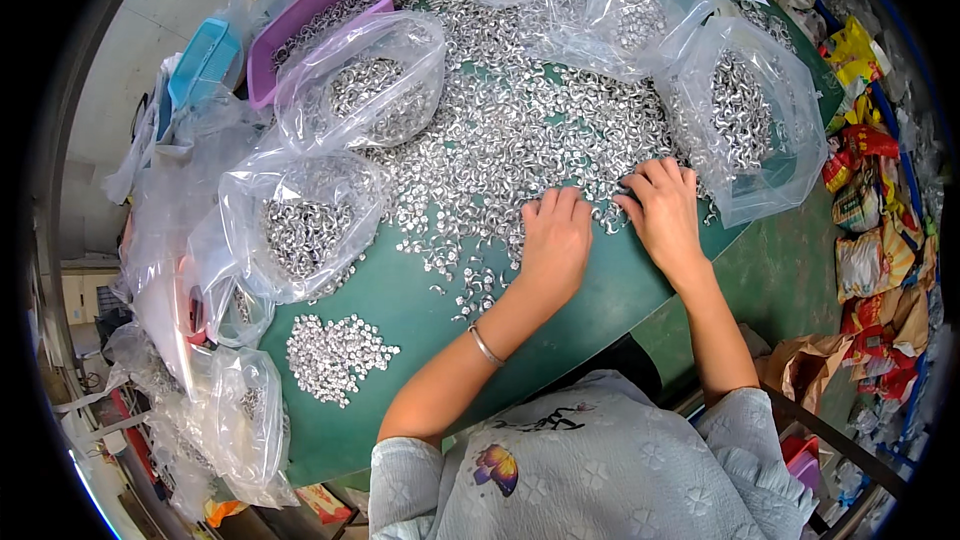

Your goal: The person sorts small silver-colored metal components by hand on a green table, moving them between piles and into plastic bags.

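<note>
On the green tabletop point(615, 285), a small pile of silvery metal pieces point(338, 355) is apparently already set apart, while a far larger loose spread point(480, 150) is left, its near edge met by left hand point(556, 243) and right hand point(664, 218), fingers loosely curled, any grip indiscernible.

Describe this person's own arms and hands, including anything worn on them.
Both the left hand and the right hand are ungloved. A slim, silver-coloured bangle circles the left arm near the wrist; no band shows on the right. The forearms are uncovered, below short, pale grey sleeves of puckered fabric with a tonal clover-like pattern.
</note>
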`<action>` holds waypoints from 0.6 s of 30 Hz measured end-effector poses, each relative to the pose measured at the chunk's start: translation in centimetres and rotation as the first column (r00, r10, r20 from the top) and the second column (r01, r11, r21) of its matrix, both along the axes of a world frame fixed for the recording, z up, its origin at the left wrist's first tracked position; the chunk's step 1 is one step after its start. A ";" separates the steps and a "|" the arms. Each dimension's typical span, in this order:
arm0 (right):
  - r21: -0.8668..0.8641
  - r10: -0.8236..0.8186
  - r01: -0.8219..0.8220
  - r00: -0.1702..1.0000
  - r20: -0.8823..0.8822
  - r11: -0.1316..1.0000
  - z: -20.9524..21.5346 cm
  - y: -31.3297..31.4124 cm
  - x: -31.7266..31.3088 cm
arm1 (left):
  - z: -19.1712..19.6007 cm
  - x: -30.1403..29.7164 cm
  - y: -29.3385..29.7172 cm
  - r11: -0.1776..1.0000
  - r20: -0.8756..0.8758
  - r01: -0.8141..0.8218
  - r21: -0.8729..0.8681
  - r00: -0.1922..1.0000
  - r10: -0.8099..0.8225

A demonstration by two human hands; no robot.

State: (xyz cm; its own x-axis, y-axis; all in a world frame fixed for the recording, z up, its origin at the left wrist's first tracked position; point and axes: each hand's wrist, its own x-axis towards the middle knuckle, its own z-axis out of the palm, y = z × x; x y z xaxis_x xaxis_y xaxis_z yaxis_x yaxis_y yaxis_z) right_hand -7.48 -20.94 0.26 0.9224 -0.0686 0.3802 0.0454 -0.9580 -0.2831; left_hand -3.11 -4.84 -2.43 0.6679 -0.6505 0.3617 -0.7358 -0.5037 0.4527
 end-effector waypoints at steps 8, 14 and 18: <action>0.182 -0.005 -0.002 0.999 0.035 0.983 -0.6 -1.4 -0.3 | 0.2 0.2 0.2 1.000 0.007 0.017 -0.021 1.000 -0.016; 0.058 -0.056 0.052 0.995 0.078 0.997 0.3 -1.0 -0.3 | 1.2 0.2 0.7 0.889 -0.454 -0.182 -0.421 0.891 -0.033; 0.008 0.034 -0.034 0.999 0.000 0.999 0.1 -0.4 0.0 | 2.3 0.8 2.9 0.596 -0.828 -0.604 -0.528 0.211 -0.520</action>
